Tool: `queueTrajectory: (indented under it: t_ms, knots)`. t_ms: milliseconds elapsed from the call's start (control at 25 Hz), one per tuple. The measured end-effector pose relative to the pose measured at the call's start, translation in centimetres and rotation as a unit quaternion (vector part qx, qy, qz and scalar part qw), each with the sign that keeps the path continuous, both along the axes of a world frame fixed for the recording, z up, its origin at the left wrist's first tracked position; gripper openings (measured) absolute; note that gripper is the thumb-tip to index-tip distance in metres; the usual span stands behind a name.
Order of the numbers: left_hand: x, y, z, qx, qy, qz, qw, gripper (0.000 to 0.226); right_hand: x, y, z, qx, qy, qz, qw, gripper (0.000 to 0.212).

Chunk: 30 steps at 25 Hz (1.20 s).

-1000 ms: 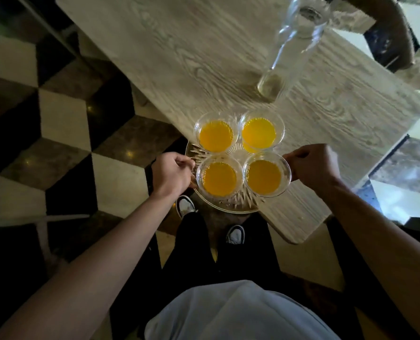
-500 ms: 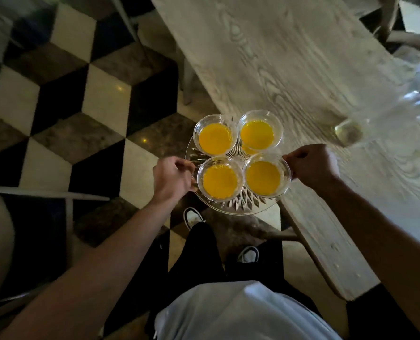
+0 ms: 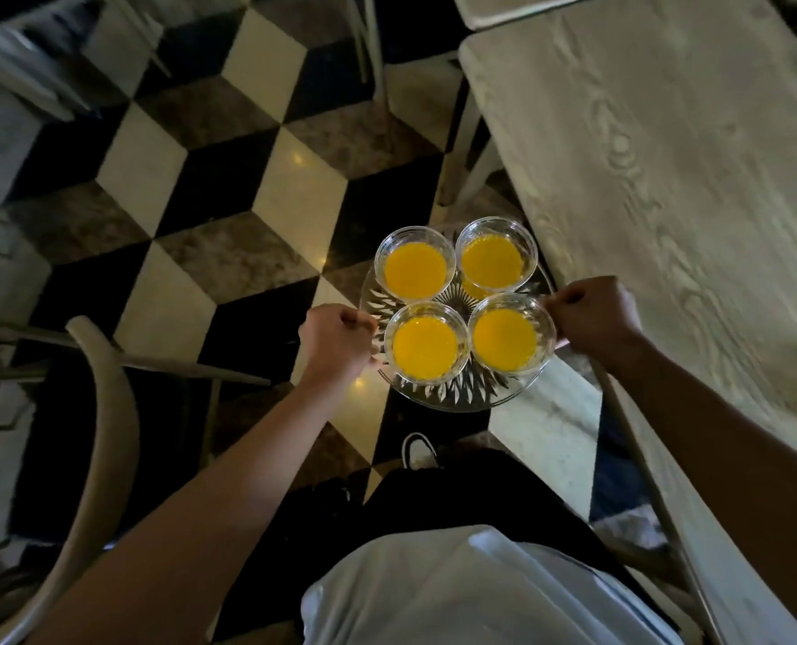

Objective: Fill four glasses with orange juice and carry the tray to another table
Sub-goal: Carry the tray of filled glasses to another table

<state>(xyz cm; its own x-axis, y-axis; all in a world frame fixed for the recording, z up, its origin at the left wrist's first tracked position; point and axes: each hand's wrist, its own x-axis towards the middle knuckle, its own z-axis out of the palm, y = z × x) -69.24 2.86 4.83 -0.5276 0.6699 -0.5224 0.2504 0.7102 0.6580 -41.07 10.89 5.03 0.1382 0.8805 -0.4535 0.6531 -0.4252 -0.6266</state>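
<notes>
A pale wood-grain table [image 3: 675, 179] runs along the right above a floor [image 3: 210, 179] of black, white and marbled cube-pattern tiles, while a curved chair back [image 3: 103, 412] arcs at lower left.

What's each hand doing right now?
Left hand: closed, gripping the tray rim.
Right hand: closed, gripping the tray's opposite rim.

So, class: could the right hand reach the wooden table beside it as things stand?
Probably not freely. The table lies close on the right with nothing between, but the right hand grips the glass tray rim, as does the left hand; letting go would risk tipping the four full glasses.
</notes>
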Motion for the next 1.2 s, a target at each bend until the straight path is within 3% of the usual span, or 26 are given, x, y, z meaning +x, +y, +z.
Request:
queueTrajectory:
  t_ms: [120, 320, 840, 1200]
  knots:
    - [-3.0, 1.7, -0.2, -0.010, -0.005, 0.034, 0.999, 0.017, -3.3, 3.4, 0.0, -0.014, 0.002, 0.037, 0.999, 0.014]
    - [-7.0, 5.2, -0.9, -0.026, 0.008, 0.081, 0.996, 0.027, -7.9, 9.2, -0.8, -0.025, 0.031, 0.074, 0.996, 0.012]
    - [-15.5, 20.3, 0.7, -0.021, 0.027, 0.183, 0.983, 0.016, -18.8, 29.3, -1.3, -0.018, 0.047, 0.177, 0.983, 0.009]
    - [-21.8, 31.0, 0.3, 0.007, 0.016, 0.186, 0.982, 0.017, -24.8, 40.1, -0.7, 0.000, 0.044, 0.182, 0.982, 0.014]
